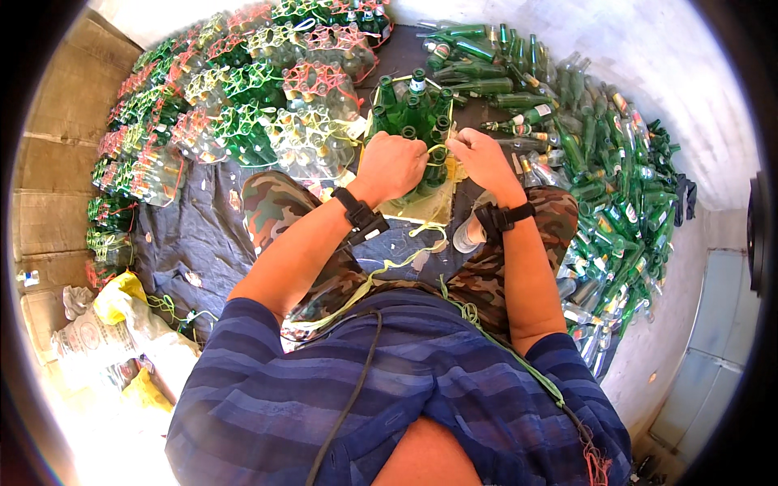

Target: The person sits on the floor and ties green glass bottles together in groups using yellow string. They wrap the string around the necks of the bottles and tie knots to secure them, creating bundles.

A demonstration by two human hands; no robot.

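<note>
Several green glass bottles (409, 105) stand upright in a tight cluster between my knees, in or on a yellowish box-like holder (429, 209). My left hand (393, 166) is closed at the near left of the cluster, fingers curled at the bottle necks. Across from it, my right hand (484, 164) is closed in a pinch at the near right side. A thin yellow cord (438, 151) loops round the bottles between my hands, and both hands appear to grip it. The exact hold of my fingers is partly hidden.
Rows of bottles bundled with red and yellow cords (251, 97) stand at the left and back. A heap of loose green bottles (604, 178) lies along the right wall. Yellow-green cord (387, 266) trails over my lap. Plastic sacks (121, 324) lie at the left on a dark sheet's edge.
</note>
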